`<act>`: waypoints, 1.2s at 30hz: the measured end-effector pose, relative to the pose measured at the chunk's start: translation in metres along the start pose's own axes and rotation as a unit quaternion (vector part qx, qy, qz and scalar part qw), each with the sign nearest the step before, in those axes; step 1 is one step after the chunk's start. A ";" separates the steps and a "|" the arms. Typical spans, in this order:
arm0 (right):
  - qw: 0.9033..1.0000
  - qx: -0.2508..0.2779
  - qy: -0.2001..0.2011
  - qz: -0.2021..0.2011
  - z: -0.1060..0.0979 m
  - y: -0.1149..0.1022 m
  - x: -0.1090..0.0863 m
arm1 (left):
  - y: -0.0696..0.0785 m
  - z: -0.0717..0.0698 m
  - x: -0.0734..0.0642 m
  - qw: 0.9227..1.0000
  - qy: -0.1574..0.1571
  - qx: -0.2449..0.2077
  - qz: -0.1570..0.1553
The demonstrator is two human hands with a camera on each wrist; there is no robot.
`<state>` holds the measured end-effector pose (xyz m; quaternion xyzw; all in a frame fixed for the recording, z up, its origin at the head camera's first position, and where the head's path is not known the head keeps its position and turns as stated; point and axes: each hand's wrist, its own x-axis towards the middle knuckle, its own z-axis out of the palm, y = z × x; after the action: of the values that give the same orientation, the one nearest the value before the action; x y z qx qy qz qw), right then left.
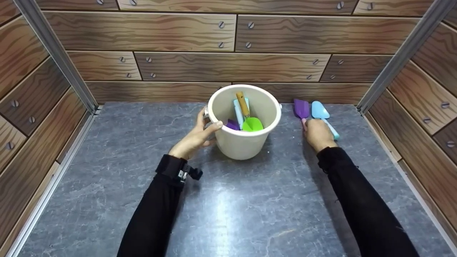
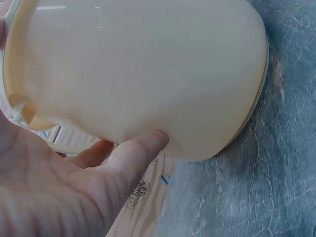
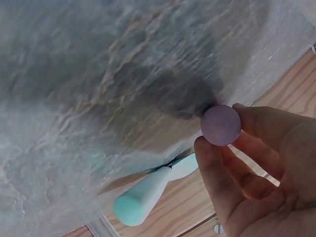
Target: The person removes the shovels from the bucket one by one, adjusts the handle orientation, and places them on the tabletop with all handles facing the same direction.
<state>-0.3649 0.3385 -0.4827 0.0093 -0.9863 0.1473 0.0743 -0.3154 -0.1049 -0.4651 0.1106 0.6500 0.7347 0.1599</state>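
Note:
A cream bucket (image 1: pixel 241 146) stands on the grey floor near the back wall. My left hand (image 1: pixel 195 138) rests against its left side, thumb at the rim and fingers spread along the wall; in the left wrist view a fingertip presses the bucket's side (image 2: pixel 163 64). Inside lie a green trowel (image 1: pixel 252 124) with a wooden handle, a light-blue piece (image 1: pixel 238 113) and a purple piece (image 1: pixel 232 124). To the right, my right hand (image 1: pixel 319 135) pinches the pink-purple handle (image 3: pixel 221 125) of a purple toy shovel (image 1: pixel 301 108). Beside it lies a light-blue toy trowel (image 1: pixel 320 110).
Wood-patterned panels close in the back (image 1: pixel 185 66), left (image 1: pixel 39 117) and right (image 1: pixel 425 117). Grey metal strips (image 1: pixel 57 53) run up the corners. The bucket stands between the two hands, close to the back panel.

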 end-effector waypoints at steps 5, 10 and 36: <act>1.000 -0.004 0.020 -0.011 0.001 0.002 0.001 | 0.001 0.001 0.002 1.000 -0.004 0.002 0.002; 0.999 -0.012 0.021 -0.031 -0.001 0.003 0.000 | 0.000 0.000 0.002 1.000 -0.004 0.002 0.002; 0.990 0.036 0.099 -0.090 -0.043 -0.048 -0.003 | -0.001 -0.001 0.001 1.000 -0.007 0.009 0.002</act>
<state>-0.3538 0.3049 -0.4284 0.0858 -0.9633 0.1753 0.1841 -0.3165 -0.1052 -0.4660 0.1183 0.6552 0.7285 0.1617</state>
